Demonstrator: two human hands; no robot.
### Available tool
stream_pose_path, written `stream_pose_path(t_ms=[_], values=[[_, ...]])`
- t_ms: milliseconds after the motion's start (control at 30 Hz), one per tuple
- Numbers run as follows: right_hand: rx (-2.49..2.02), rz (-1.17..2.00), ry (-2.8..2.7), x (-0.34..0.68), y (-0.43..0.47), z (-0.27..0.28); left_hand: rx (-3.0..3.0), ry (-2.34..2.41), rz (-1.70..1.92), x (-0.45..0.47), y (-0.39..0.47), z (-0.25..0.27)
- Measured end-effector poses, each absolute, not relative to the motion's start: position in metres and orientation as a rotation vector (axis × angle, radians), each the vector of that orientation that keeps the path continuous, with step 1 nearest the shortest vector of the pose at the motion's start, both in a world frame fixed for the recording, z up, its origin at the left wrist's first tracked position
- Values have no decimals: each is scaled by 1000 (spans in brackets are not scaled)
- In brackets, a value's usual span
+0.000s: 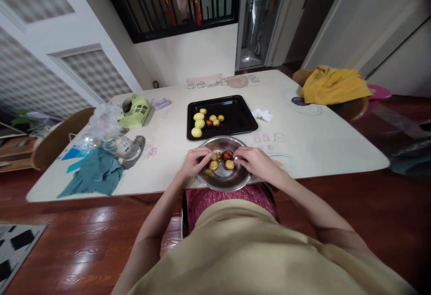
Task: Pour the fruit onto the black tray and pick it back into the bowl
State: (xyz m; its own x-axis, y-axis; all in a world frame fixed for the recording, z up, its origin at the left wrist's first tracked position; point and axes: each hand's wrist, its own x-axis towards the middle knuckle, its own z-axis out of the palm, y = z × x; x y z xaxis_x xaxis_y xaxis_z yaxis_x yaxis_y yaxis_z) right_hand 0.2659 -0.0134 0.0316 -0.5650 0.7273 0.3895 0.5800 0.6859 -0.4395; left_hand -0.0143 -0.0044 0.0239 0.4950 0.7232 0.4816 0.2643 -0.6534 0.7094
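A shiny metal bowl (225, 183) stands at the table's near edge, with several small yellow and red-brown fruits, like jujubes, in it. My left hand (197, 161) reaches over the bowl's left rim, its fingers curled together beside a yellowish fruit (213, 165). Over the right rim, my right hand (253, 159) has its fingertips pinched close to a dark red fruit (227, 155) and a yellow-brown one (229, 165). A small whitish spot shows at the right fingertips. What either hand grips, if anything, is too small to make out.
Behind the bowl lies a black tray (235, 115) with larger yellow fruits and several small ones on its left. White crumpled tissue (263, 115) is right of it. A green bag (136, 111), clear plastic (107, 122) and teal cloth (96, 173) lie left. Yellow cloth (335, 85) covers a chair.
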Motion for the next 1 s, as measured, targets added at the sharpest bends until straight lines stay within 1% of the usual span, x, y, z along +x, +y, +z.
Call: stream_pose_path(t_ms=[167, 333, 433, 533, 600, 700, 833, 1000], values=[[-822, 370, -2130, 275, -22, 27, 2278, 863, 1039, -16, 11, 41], [-711, 285, -1906, 279, -26, 3, 2459, 1217, 1105, -8, 73, 52], [-702, 225, -1814, 277, -25, -11, 2518, 1537, 926, 2, 114, 48], [-691, 197, -1783, 273, -22, -16, 2575, 1757, 620, 11, 138, 42], [-689, 191, -1784, 270, -21, -17, 2613, 1831, 481, 14, 145, 37], [-684, 193, -1795, 270, -19, -18, 2661, 1857, 416, 15, 146, 33], [-694, 199, -1801, 271, -18, -20, 2641, 1814, 496, 14, 142, 32], [-686, 197, -1795, 272, -16, -21, 2516, 1649, 914, 12, 126, 46]])
